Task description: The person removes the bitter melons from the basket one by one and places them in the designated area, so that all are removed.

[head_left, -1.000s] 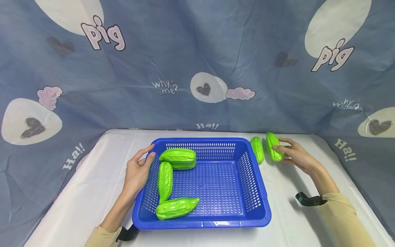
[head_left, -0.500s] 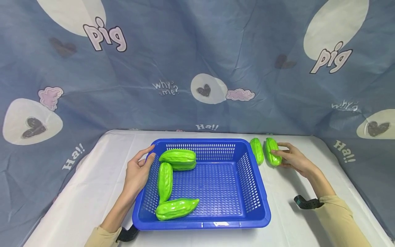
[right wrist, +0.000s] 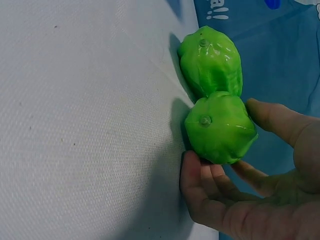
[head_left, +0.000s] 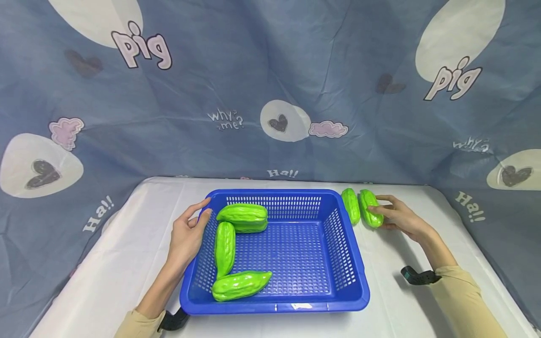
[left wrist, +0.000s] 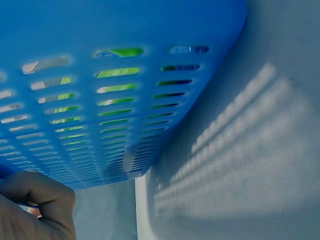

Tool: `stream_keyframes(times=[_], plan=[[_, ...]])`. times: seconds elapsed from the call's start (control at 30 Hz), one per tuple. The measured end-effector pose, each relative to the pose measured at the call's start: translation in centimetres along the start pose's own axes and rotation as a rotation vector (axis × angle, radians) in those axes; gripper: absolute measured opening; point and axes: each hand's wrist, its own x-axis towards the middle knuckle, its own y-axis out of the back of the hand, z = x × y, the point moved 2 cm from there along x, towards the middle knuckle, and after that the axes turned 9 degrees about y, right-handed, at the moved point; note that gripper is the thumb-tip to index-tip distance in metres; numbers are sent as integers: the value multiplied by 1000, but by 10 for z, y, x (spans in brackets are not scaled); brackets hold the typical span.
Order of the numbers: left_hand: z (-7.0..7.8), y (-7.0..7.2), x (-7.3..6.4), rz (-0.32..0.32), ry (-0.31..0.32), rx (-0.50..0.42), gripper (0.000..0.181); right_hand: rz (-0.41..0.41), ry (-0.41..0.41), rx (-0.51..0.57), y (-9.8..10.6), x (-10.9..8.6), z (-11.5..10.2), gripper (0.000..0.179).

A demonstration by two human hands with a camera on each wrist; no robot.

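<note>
My right hand holds a glossy green bitter melon between thumb and fingers, on the white table right of the basket. In the right wrist view, this bitter melon appears to touch a second bitter melon lying alongside. That second one lies close to the basket's right side. My left hand grips the left rim of a blue perforated plastic basket. Seen from the left wrist, curled fingers are at the rim. Inside, several bitter melons lie along the left side, one partly covering another.
The basket stands in the middle of a table with a white cloth. A blue printed fabric hangs behind and at both sides. Black wrist straps sit at both cuffs.
My right hand has lowered the bitter melon and shifted it left, close beside the other one on the table. The left hand and the basket stay in place.
</note>
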Motion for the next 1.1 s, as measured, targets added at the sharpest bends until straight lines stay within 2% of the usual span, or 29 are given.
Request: stream_keyframes(times=[0.73,1.1], plan=[[1,2,-2,0,-7,-26,42,-36,26,-8,0,3,-8,83],[-1,0,-1,-1,-8,-20,41,34,83,-30,7,1,-14,77]])
